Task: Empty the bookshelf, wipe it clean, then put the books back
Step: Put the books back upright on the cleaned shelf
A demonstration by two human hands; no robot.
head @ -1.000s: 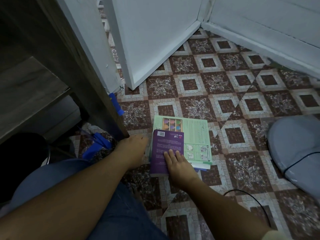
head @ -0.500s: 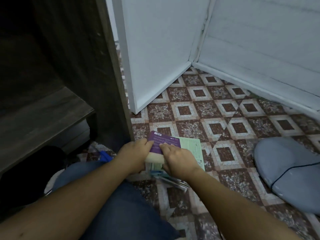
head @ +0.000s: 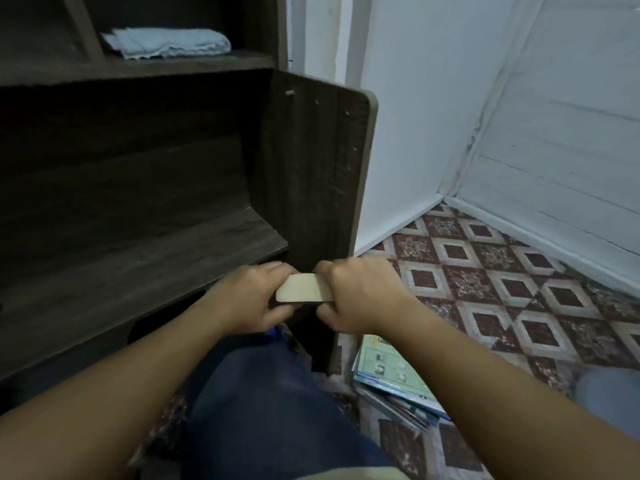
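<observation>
Both hands hold one book [head: 303, 288] in the air in front of the dark wooden bookshelf [head: 145, 258]; only its cream page edge shows. My left hand [head: 249, 299] grips its left end and my right hand [head: 360, 292] grips its right end, fingers curled over the top. The book hangs just in front of the lower shelf board's right end, near the shelf's side panel [head: 311, 174]. That lower shelf is bare. A pile of books [head: 391, 379] with a green cover on top lies on the tiled floor below my right forearm.
A folded light-blue cloth [head: 169, 43] lies on the upper shelf. White wall panels [head: 519, 116] meet in a corner at the right. Patterned floor tiles [head: 485, 282] spread to the right. My knee in blue jeans [head: 263, 403] is below the hands. A grey object [head: 609, 389] shows at the right edge.
The purple-covered book was lifted off the floor pile with both hands and carried up and left to the shelf. The view tilted up, bringing the shelves and cloth into sight.
</observation>
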